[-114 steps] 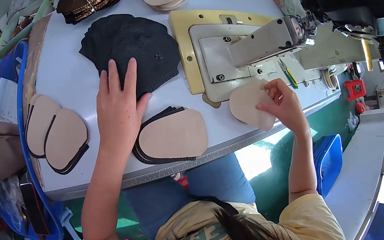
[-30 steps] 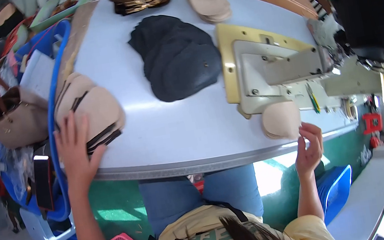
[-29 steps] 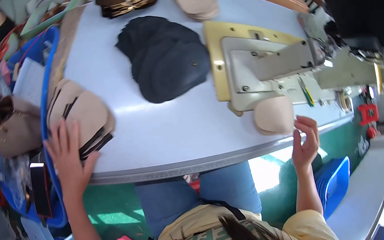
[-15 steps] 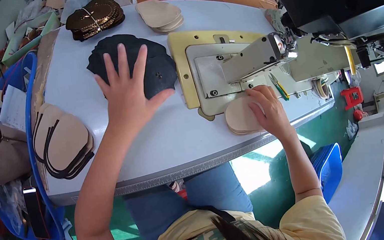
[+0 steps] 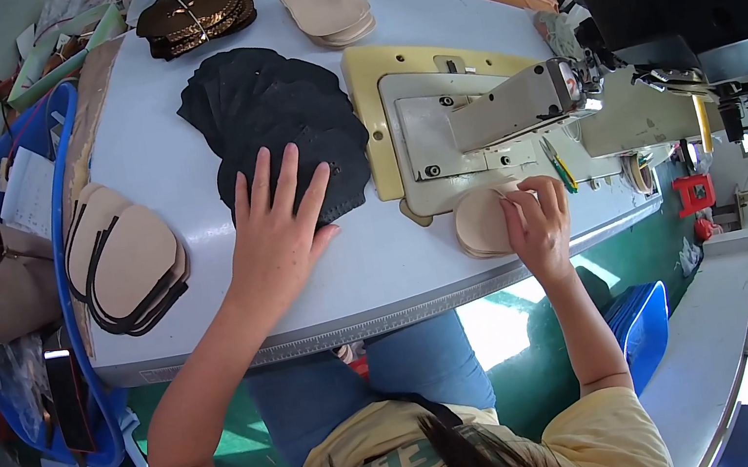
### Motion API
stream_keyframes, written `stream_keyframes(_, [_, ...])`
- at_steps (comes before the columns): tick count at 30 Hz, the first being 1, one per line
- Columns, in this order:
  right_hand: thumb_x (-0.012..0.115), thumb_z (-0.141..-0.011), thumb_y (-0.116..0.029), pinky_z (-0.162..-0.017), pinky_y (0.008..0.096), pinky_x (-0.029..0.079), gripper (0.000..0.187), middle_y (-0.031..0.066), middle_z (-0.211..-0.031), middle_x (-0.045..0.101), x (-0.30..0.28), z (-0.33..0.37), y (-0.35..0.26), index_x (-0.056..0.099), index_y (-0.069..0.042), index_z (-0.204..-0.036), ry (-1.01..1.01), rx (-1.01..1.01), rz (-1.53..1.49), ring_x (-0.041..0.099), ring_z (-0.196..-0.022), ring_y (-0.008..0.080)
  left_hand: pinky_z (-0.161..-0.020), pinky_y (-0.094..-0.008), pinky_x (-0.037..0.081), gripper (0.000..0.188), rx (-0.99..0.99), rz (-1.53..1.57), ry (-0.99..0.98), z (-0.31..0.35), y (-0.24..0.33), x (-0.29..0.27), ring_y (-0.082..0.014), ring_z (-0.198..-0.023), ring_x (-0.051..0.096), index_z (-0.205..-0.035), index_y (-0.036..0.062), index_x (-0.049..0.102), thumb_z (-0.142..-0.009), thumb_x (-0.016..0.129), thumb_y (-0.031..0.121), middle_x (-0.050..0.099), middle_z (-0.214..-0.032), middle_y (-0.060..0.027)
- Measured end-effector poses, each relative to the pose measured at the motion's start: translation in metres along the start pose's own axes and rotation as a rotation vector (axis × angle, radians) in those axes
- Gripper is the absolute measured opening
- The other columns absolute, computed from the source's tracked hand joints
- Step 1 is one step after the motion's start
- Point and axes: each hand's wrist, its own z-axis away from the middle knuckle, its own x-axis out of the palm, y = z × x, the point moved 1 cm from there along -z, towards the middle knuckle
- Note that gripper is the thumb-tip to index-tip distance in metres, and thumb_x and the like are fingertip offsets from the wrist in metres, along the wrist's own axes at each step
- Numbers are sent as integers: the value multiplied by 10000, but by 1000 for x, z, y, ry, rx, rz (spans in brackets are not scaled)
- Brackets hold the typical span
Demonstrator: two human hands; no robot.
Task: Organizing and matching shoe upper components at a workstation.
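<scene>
Fingers spread, my left hand (image 5: pixel 280 234) lies flat on the near end of a fanned-out stack of black fabric or leather pieces (image 5: pixel 258 104). At the right, my right hand (image 5: pixel 538 221) has its thumb and fingers closed on the edge of a small stack of beige rounded pieces (image 5: pixel 481 223). That stack rests on the table just in front of the sewing machine (image 5: pixel 511 107). Whether my right fingers hold one piece or several, I cannot tell. Green-and-yellow thread snips (image 5: pixel 559 165) lie beside the machine, close to my right hand.
Beige pieces with black strips (image 5: pixel 136 258) lie at the table's left. A tied bronze bundle (image 5: pixel 194 14) and another beige stack (image 5: pixel 329 13) sit at the back. A blue bin (image 5: pixel 64 157) and a brown handbag (image 5: pixel 8 295) stand left of the table (image 5: pixel 369 318).
My left hand has come nearer and pressed onto the black pieces, which now spread out toward me. My right hand has closed its fingers at the beige stack's edge.
</scene>
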Motion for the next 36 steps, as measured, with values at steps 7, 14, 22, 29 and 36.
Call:
stream_keyframes(7, [699, -718, -14, -644, 394, 418, 179, 72, -742, 510, -9, -4, -8, 523, -32, -748, -159, 108, 57, 512, -683, 265, -922, -451, 450, 426, 128, -304, 120, 4, 11, 2, -418, -1125, 511, -1184, -1, 570, -772, 619, 95, 521, -1208, -273])
stream_keyframes(14, [678, -700, 54, -725, 370, 471, 155, 100, -896, 570, -30, 4, 0, 565, -29, -767, -350, 201, -326, 577, -824, 278, -912, -464, 454, 330, 176, -143, 177, 13, 4, 5, -410, -1130, 513, -1055, 6, 642, -727, 625, 40, 529, -1213, -235])
stream_keyframes(22, [727, -695, 11, -1075, 458, 303, 101, 137, -1392, 451, -64, -15, 17, 679, -46, -762, -1027, -132, -985, 340, -1354, 320, -884, -424, 482, 278, -34, 397, 298, 17, -6, -14, -345, -1084, 573, -979, 18, 661, -705, 662, -30, 614, -1110, -144])
stream_keyframes(29, [515, -780, 119, -697, 212, 414, 161, 61, -839, 552, -56, -15, -12, 618, 66, -891, -458, 423, -924, 532, -783, 107, -967, -513, 385, 350, 208, 131, 4, 78, 29, -24, -305, -1218, 464, -1055, 60, 634, -716, 707, 102, 548, -1239, -125])
stream_keyframes(36, [563, -840, 68, -741, 207, 466, 180, 54, -930, 624, 11, -8, -85, 606, 48, -1013, -447, 624, -1152, 579, -852, 82, -935, -499, 397, 464, -16, 155, 100, 119, 40, -22, -314, -1151, 501, -1127, 67, 602, -693, 737, 165, 536, -1250, -137])
